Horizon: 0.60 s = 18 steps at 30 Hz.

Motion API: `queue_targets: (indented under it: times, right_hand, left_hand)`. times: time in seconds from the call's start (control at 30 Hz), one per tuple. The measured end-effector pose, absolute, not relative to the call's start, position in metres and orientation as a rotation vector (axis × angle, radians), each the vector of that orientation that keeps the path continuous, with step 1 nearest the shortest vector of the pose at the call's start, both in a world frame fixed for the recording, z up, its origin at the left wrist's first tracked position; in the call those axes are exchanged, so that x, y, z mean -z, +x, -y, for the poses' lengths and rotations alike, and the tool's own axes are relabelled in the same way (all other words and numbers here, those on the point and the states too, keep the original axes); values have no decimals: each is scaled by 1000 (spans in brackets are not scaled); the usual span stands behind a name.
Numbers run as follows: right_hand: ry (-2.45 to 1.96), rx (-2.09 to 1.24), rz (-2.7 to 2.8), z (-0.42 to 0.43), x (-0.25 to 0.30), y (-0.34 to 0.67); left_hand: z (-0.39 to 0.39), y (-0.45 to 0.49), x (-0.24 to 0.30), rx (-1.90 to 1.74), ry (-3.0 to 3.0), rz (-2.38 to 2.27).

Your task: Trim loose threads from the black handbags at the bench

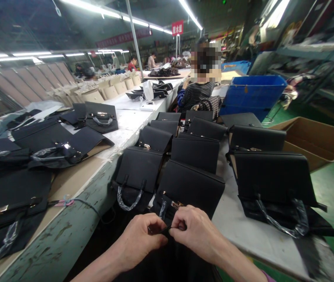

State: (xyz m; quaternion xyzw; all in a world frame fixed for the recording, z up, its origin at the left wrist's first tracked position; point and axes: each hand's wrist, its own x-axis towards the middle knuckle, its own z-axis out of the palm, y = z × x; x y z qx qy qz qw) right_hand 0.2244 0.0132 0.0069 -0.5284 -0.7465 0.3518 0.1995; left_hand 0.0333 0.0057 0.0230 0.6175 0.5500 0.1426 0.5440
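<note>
My left hand point(140, 239) and my right hand point(192, 231) meet low in the middle, fingertips pinched on a thin black strap point(166, 229). Most of that strap is hidden by my fingers. Just beyond them rests a black handbag point(192, 182) with gold-coloured hardware and a plastic-wrapped handle, partly covered by my right hand. To its left is another black handbag point(139, 168), its wrapped handle hanging down. Dark material fills the space below my hands, too dim to make out.
Several more black bags lie on the bench point(75, 184) at left. One black handbag point(275, 178) sits on the white table point(228, 219) at right. Beyond stand a cardboard box point(320, 141) and a blue bin point(252, 96). A person in a striped top point(198, 96) sits ahead.
</note>
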Motion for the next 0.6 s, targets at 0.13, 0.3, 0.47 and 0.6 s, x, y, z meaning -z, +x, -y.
queue_targets:
  times: [0.13, 0.3, 0.47, 0.6]
  right_hand:
    - [-1515, -1026, 2035, -15, -6, 226]
    - [-1502, -1083, 1885, -17, -3, 231]
    - [-1331, -1517, 1872, -17, 3, 231]
    - [-1366, -1472, 1865, -17, 2, 226]
  left_hand:
    - [-6, 34, -24, -353, 1425, -1283]
    - [-6, 32, -24, -403, 1360, -1216]
    - [-8, 22, -21, -374, 1399, -1196]
    - [-12, 13, -18, -336, 1400, -1175]
